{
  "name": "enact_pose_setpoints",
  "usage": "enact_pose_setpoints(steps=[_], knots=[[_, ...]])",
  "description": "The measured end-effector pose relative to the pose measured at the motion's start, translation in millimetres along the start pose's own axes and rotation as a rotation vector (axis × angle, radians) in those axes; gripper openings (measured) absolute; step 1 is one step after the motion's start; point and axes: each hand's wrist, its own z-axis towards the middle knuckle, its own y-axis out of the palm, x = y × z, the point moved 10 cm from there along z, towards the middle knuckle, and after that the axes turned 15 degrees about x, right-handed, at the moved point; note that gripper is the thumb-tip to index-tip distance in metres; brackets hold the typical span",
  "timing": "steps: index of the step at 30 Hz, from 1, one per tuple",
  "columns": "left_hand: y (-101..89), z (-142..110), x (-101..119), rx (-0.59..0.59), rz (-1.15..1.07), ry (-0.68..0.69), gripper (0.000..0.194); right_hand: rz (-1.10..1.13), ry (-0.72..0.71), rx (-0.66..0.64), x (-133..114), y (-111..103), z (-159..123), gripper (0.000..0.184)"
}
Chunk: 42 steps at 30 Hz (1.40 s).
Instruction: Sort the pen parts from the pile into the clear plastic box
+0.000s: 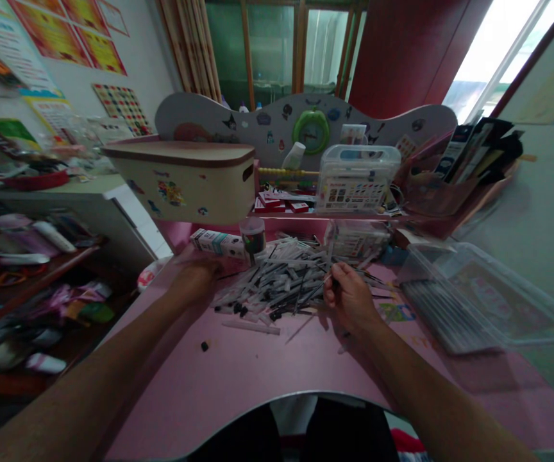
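Note:
A heap of clear pen barrels, mixed with thin dark refills and black caps, covers the middle of the pink desk. My right hand is closed at the heap's right side, pinching a clear pen barrel that points up from the fingers. At the heap's left edge, my left hand is blurred, its fingers drawn together. A thin dark pen refill sticks out from its fingertips. One pen barrel lies apart in front, and a small black cap sits nearer me.
Behind the heap stand a small clear cup, a long printed box and a clear case. An open plastic box with rows of pens occupies the right. A shelf carries a lidded bin and a green clock.

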Motion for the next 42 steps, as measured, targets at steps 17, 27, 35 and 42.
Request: enact_pose_setpoints(steps=[17, 27, 35, 42], knots=[[-18.7, 5.5, 36.3, -0.031, -0.192, -0.005, 0.036, -0.014, 0.002, 0.027, 1.1, -1.5, -0.1, 0.043], [-43.1, 13.8, 132.2, 0.185, -0.252, 0.341, 0.031, -0.048, -0.038, 0.044, -3.0, -3.3, 0.1, 0.043], [-21.2, 28.6, 160.4, 0.12, -0.117, 0.372, 0.031, -0.067, -0.046, 0.06, -4.4, -5.6, 3.4, 0.046], [-29.3, 23.0, 155.9, 0.148, -0.125, 0.364, 0.034, -0.066, -0.034, 0.063, -4.9, -6.9, 4.2, 0.047]])
